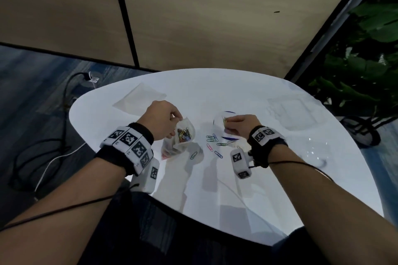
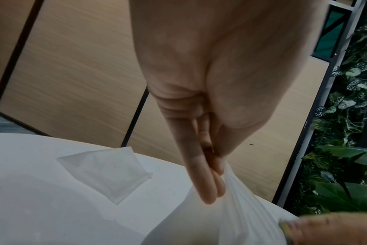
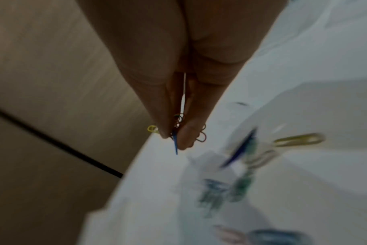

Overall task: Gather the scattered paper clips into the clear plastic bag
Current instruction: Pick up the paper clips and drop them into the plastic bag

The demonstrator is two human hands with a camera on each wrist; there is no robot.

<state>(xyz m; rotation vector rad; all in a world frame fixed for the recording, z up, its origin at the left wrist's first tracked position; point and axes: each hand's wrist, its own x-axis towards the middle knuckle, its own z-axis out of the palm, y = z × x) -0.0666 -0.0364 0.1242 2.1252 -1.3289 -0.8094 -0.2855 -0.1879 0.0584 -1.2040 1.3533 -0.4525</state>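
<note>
My left hand point(image 1: 170, 117) pinches the rim of the clear plastic bag point(image 1: 179, 140), holding it upright and open on the white table point(image 1: 258, 174); coloured clips lie inside. In the left wrist view the fingers point(image 2: 210, 182) grip the bag's edge point(image 2: 237, 207). My right hand point(image 1: 231, 121) is lifted above the table to the right of the bag and pinches a bunch of paper clips point(image 1: 224, 120); the right wrist view shows the bunch point(image 3: 176, 131) between the fingertips. Several loose clips point(image 1: 215, 142) lie scattered between the two hands.
A second flat clear bag point(image 1: 140, 99) lies at the table's far left. A round clear container with a blue rim point(image 1: 226, 123) sits under my right hand, and clear packaging point(image 1: 295, 112) lies far right. Cables run on the floor left; plants point(image 1: 366, 60) stand right.
</note>
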